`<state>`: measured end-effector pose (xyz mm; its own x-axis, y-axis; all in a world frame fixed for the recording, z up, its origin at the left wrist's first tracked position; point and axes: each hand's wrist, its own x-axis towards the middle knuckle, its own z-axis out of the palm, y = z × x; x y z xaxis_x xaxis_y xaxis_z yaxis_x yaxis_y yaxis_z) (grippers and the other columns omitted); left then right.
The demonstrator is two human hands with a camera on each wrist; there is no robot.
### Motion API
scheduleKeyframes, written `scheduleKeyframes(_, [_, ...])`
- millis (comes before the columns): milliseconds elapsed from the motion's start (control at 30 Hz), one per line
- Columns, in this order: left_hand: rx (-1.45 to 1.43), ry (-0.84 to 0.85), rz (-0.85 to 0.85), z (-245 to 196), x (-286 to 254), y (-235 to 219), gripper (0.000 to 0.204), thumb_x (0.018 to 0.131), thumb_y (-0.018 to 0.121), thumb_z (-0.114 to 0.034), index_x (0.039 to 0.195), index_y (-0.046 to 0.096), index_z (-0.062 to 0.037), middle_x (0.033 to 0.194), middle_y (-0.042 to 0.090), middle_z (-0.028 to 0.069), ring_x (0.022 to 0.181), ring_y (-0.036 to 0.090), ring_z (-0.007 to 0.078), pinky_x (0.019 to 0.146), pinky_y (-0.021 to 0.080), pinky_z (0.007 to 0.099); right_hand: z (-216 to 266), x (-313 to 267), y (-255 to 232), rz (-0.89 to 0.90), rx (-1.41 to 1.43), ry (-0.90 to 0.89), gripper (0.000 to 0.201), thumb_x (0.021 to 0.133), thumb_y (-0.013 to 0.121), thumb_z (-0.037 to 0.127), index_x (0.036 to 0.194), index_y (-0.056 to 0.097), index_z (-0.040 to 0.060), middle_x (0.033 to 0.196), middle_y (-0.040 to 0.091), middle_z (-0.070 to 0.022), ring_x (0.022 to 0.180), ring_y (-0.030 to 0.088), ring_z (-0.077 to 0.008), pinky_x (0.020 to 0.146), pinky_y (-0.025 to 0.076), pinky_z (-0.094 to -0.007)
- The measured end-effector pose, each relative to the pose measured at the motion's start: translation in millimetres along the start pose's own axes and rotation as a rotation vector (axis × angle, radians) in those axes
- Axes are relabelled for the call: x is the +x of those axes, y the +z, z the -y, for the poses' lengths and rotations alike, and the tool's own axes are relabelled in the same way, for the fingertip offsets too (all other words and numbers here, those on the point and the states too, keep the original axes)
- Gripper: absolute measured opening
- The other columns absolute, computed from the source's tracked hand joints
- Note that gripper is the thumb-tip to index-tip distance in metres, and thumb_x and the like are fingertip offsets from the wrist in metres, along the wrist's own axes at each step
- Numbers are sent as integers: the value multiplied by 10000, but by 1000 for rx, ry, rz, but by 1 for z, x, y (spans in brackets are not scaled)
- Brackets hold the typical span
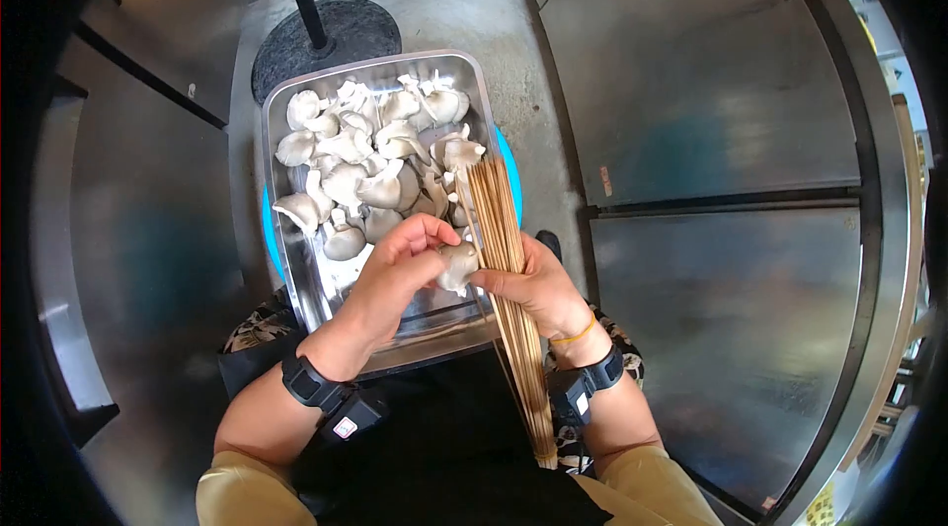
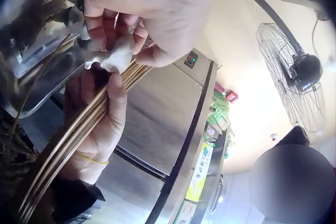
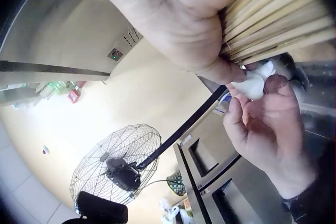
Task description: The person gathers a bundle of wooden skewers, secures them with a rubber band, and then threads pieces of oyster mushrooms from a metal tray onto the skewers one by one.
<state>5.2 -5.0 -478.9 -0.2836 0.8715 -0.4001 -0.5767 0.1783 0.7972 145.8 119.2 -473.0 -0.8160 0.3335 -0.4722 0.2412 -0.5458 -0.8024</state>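
My left hand [image 1: 387,274] pinches a pale oyster mushroom [image 1: 456,267] by its edge, over the near right part of the metal tray [image 1: 470,81]. In my right hand [image 1: 549,297] is a long bundle of thin bamboo skewers [image 1: 509,294], slanting from over the tray down toward my lap. The right thumb lies across the bundle, its tip right at the mushroom. In the left wrist view the mushroom [image 2: 119,56] sits between the fingers of both hands, beside the skewers [image 2: 79,121]. From the right wrist, the mushroom's white underside [image 3: 252,85] shows.
Several loose oyster mushrooms [image 1: 346,151] lie heaped in the tray, which rests over a blue rim [image 1: 511,180]. Behind it stands a black pole on a round base [image 1: 365,32]. Steel cabinet doors [image 1: 721,309] rise at the right. A wire-caged fan [image 3: 118,163] is by the wall.
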Motion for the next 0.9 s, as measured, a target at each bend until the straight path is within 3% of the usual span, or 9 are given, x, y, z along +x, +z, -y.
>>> scheduleKeyframes(200, [101, 183, 24, 2, 3, -5, 284, 801, 607, -20, 1070, 524, -58, 896, 541, -17, 815, 484, 49, 740, 405, 207, 9, -6, -2, -61, 18, 41, 302, 802, 653, 18, 1083, 542, 20, 953, 603, -2, 856, 562, -70, 771, 460, -216])
scheduleKeyframes(233, [72, 216, -7, -2, 5, -8, 283, 808, 607, -23, 1076, 524, -58, 909, 551, -11, 828, 496, 52, 748, 409, 208, 8, -6, 2, -117, 15, 19, 200, 800, 652, 68, 975, 558, 45, 829, 590, -14, 696, 539, -80, 617, 433, -205])
scheduleKeyframes(333, [-38, 283, -117, -16, 18, -27, 307, 824, 579, 2, 1120, 526, -62, 978, 606, 39, 881, 568, 98, 775, 457, 235, 7, -8, 0, -64, 77, 53, 194, 798, 641, 87, 965, 555, 39, 806, 577, -19, 662, 534, -99, 585, 425, -214])
scheduleKeyframes(400, [-249, 227, -199, -26, 24, -38, 293, 841, 568, -19, 1127, 528, -65, 987, 614, 57, 884, 596, 131, 763, 494, 263, 6, -8, 3, -8, 74, 50, 171, 795, 631, 88, 940, 552, 42, 777, 564, -19, 619, 527, -113, 561, 423, -228])
scheduleKeyframes(500, [-348, 203, -205, -29, 31, -52, 274, 856, 563, -44, 1127, 529, -67, 1012, 622, 80, 890, 621, 169, 770, 522, 294, 2, -7, 6, 61, 83, 95, 172, 796, 649, 50, 935, 547, 53, 745, 550, -4, 609, 534, -99, 547, 426, -217])
scheduleKeyframes(700, [-340, 144, -216, -28, 35, -49, 261, 863, 577, -68, 1119, 530, -64, 1032, 626, 98, 886, 635, 197, 777, 532, 308, 6, -6, 12, 99, 86, 140, 246, 772, 708, 31, 952, 545, 67, 758, 562, 12, 636, 547, -71, 550, 445, -193])
scheduleKeyframes(900, [-327, 194, -192, -29, 37, -46, 248, 864, 586, -71, 1106, 535, -64, 1007, 636, 85, 847, 632, 165, 738, 527, 284, 0, -4, 13, 110, 57, 152, 258, 767, 713, 28, 959, 544, 63, 769, 570, -1, 655, 559, -87, 543, 453, -203])
